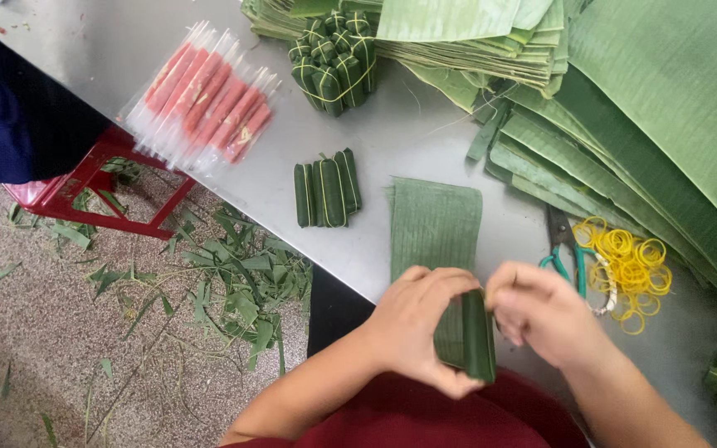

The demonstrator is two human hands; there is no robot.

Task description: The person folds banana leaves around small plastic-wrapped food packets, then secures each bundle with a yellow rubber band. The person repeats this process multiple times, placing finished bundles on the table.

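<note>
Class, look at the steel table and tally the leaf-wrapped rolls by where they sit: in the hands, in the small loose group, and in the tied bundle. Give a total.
Roll held between left hand and right hand: 1
Small group on the table: 4
Tied bundle, rolls that show: about 9
Total: about 14

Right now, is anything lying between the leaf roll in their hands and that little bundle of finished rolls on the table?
Nothing solid blocks it. The leaf roll sits in both hands, left hand and right hand. Between it and the small bundle lies only a flat leaf sheet on the table.
</note>
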